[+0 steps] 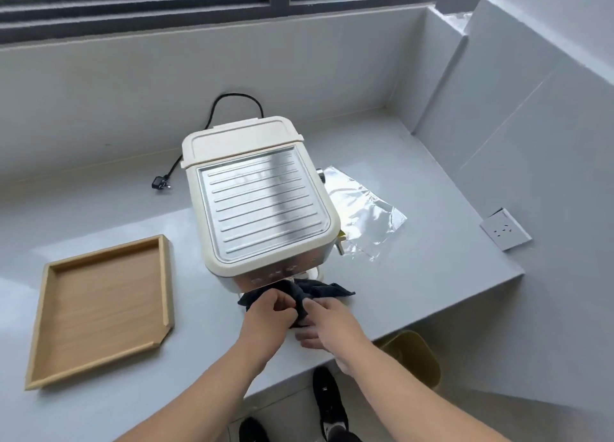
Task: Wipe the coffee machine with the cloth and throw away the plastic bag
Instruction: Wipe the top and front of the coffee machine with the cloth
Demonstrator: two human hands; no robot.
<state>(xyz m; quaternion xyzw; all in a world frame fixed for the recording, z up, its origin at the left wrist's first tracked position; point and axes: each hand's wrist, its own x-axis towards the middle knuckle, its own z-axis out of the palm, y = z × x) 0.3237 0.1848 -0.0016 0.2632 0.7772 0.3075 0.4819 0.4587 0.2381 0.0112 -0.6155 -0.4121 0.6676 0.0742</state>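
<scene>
1. The coffee machine is set at the centre of the frame on the counter.
2. The plastic bag is laid flat on the counter, touching the machine's right side.
3. The tray is placed at lower left, apart from the machine.
4. The power cord is run behind the machine; its plug is left lying to the machine's left.
5. The cloth is held just below the machine's front, between the left hand and right hand.
6. The wall socket is mounted at right.
7. The bin is stood below the counter edge, lower right.
</scene>
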